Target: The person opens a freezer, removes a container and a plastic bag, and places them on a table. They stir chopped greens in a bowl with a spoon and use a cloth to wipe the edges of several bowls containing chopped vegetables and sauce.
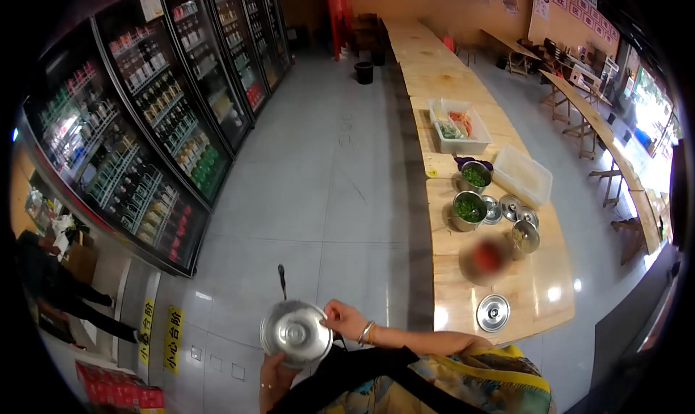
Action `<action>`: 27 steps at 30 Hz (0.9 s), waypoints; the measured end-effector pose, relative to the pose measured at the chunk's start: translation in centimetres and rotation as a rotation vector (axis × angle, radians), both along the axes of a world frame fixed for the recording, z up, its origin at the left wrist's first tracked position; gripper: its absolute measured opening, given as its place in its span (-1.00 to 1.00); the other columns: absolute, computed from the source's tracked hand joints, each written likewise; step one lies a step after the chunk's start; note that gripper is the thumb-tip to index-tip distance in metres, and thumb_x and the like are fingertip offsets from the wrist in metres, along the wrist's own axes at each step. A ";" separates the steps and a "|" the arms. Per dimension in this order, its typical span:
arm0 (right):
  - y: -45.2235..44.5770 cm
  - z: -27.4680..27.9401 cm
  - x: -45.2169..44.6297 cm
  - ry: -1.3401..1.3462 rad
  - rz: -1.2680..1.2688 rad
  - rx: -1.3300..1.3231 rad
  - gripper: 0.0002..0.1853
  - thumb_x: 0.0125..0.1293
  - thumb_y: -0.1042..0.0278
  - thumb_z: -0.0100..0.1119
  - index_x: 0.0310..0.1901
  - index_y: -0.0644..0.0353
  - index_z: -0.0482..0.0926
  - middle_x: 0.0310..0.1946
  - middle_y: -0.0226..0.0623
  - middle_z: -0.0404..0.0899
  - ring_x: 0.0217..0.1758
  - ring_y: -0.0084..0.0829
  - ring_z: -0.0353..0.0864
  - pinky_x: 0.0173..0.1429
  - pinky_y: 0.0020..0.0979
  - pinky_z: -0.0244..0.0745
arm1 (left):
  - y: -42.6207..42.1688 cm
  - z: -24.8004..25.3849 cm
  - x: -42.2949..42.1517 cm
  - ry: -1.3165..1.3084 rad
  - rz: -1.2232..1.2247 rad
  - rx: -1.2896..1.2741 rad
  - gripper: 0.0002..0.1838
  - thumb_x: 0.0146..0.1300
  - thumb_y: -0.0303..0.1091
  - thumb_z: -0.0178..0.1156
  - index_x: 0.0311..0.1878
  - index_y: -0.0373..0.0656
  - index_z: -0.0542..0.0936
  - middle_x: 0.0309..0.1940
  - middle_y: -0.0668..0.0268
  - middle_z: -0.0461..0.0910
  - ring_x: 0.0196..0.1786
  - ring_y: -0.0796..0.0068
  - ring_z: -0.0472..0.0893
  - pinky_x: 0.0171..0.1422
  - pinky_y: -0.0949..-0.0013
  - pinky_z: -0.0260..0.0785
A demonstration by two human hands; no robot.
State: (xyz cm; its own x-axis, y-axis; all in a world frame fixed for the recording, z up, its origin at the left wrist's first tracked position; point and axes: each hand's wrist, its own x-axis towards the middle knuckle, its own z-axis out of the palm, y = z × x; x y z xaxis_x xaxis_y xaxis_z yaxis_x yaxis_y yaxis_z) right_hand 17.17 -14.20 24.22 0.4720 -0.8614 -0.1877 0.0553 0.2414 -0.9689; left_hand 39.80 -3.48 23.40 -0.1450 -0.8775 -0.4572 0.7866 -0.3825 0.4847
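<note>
Hands [344, 321] [278, 369] hold metal lid [295, 333]; yellow strip [174, 339]: "小心台阶".

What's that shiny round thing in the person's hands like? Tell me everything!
The shiny round thing looks like silvery metal, with raised rings in its middle. It is held up over the grey floor. The left hand holds its near edge; the right hand grips its right side. A thin, dark handle pokes out past its far edge.
</note>
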 end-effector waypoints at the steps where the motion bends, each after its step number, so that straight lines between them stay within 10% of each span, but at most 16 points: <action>1: -1.6 0.1 0.5 0.005 -0.009 0.012 -0.80 0.18 0.36 0.20 -0.34 0.15 0.34 -0.58 -0.55 0.30 -0.56 -0.71 0.27 -0.48 -0.64 0.25 | -2.5 0.4 0.7 0.005 -0.009 0.012 -0.27 0.04 -0.47 0.04 0.32 -0.06 0.03 0.22 0.05 0.17 0.23 -0.03 0.28 0.16 -0.20 0.26; 10: -12.2 -1.3 -4.4 -0.089 -0.618 0.145 -0.83 0.21 0.38 0.16 -0.37 0.10 0.33 -0.62 -0.56 0.35 -0.60 -0.72 0.29 -0.52 -0.65 0.19 | -28.2 1.3 -3.4 -0.176 -0.609 -0.071 -0.31 0.07 -0.48 -0.01 0.32 -0.09 0.05 0.20 0.05 0.21 0.22 0.03 0.30 0.17 -0.12 0.27; 27: -39.9 -8.6 -28.3 -0.163 -1.267 0.093 -0.82 0.18 0.42 0.16 -0.37 0.13 0.30 -0.62 -0.56 0.32 -0.61 -0.71 0.27 -0.55 -0.64 0.20 | -69.8 -5.8 -36.1 -0.188 -1.263 0.118 -0.48 0.13 -0.45 0.04 0.20 -0.22 0.21 0.09 0.12 0.38 0.10 0.13 0.44 0.14 -0.02 0.33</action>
